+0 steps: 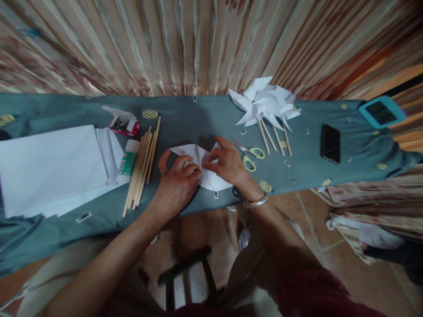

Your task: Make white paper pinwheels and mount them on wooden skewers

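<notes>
A white paper pinwheel (213,179), partly folded, lies on the cloth in front of me with its points bent toward the middle. My left hand (176,182) grips its left side, the fingers curled and pressing near the centre. From the right, my right hand (228,162) pinches at the centre of the same paper, thumb and fingers close together. Whether a small pin sits between those fingertips is hidden. Just right of that hand lie scissors (249,159) with yellow-green handles, their blades spread a little.
Wooden sticks (142,167), a glue stick (128,160), a red box of pins (124,125) and stacked white paper (53,163) lie to the left. Finished pinwheels (264,102) on sticks, a black phone (330,143) and a blue-framed device (381,112) occupy the right.
</notes>
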A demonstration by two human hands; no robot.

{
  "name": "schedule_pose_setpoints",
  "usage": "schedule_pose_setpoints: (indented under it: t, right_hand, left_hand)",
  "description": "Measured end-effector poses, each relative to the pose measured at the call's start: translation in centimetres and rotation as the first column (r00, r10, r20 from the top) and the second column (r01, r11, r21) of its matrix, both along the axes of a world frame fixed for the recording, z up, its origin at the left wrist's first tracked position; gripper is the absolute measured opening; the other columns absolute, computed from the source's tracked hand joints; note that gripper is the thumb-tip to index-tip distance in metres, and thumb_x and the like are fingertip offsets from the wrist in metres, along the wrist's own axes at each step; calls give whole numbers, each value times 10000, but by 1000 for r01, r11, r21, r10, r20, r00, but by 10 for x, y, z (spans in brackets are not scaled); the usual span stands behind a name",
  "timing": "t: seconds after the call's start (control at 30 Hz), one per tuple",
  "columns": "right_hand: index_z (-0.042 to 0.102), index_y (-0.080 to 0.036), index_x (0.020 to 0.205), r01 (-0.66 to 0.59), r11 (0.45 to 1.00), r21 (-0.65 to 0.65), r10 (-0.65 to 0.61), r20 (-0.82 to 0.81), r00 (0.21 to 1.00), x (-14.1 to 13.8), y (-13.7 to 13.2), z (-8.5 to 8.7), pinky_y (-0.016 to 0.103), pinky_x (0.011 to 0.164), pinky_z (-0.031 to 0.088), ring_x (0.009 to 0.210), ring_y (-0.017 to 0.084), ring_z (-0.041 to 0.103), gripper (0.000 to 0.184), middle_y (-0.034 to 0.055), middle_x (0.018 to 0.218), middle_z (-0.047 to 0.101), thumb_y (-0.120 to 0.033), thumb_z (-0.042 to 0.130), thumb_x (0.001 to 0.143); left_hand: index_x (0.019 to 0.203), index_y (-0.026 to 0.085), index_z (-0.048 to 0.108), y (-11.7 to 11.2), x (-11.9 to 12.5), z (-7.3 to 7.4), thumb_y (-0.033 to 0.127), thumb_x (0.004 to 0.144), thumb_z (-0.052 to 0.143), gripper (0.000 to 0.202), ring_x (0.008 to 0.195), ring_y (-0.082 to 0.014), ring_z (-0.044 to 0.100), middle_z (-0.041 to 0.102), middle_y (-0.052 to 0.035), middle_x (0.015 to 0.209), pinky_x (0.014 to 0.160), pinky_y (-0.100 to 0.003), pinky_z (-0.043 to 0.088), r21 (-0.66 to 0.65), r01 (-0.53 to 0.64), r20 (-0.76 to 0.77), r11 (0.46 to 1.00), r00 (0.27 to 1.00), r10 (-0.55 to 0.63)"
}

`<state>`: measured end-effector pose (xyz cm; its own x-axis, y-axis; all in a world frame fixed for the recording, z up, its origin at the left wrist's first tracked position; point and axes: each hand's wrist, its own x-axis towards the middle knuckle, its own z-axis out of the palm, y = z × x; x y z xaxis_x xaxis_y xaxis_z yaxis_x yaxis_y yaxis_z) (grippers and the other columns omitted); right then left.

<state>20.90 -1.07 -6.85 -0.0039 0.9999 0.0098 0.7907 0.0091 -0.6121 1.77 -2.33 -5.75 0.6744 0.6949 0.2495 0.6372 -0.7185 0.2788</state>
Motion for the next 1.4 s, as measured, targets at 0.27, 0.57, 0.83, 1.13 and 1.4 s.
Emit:
schedule_pose_setpoints:
  t: [0.27, 0.57, 0.83, 1.13, 1.4]
  right_hand:
    - [731, -200, 721, 0, 1000, 2, 0, -7, 1000, -1, 0, 1, 525, 1133, 347, 1402, 334, 393, 107, 71, 1468, 488, -276, 797, 684]
    - [732, -191, 730, -18, 999, 35, 17, 26, 1000, -2, 0, -2, 544, 1134, 340, 1409, 335, 377, 102, 89, 1459, 489, -280, 778, 712]
    - [724, -189, 721, -19, 998, 57, 17, 51, 999, -2, -1, -4, 537, 1130, 351, 1396, 332, 393, 121, 98, 1446, 501, -298, 776, 718]
    - [723, -178, 744, -18, 1000, 14, 17, 50, 999, -2, -1, -1, 514, 1138, 349, 1407, 324, 378, 115, 110, 1462, 485, -286, 758, 727]
    - [730, -214, 726, -12, 1000, 11, 12, -12, 1000, 1, 0, 2, 510, 1132, 357, 1391, 315, 408, 107, 71, 1440, 510, -301, 788, 705]
  left_hand:
    - [962, 250, 699, 0, -2, 0, 203, 926, 536, 173, 1204, -319, 541, 741, -30, 1036, 1100, -677, 218, 30, 13, -23, 999, 1000, -12]
    - [1118, 251, 657, 0, -1, -4, 182, 921, 519, 250, 1196, -306, 543, 728, -53, 1078, 1103, -642, 222, 36, 0, -29, 999, 1000, 1]
    - [1052, 240, 672, -1, 4, -11, 190, 911, 515, 217, 1225, -285, 489, 681, -53, 1155, 1114, -575, 228, 81, -41, -61, 996, 997, 46]
    - [1068, 234, 671, -1, 4, -9, 200, 910, 507, 230, 1206, -287, 498, 681, -57, 1135, 1109, -591, 247, 60, -40, -39, 997, 998, 43]
    - [1018, 217, 709, 2, 5, 0, 182, 890, 512, 237, 1210, -339, 505, 688, -91, 1097, 1099, -652, 234, -32, -29, -28, 999, 999, 28]
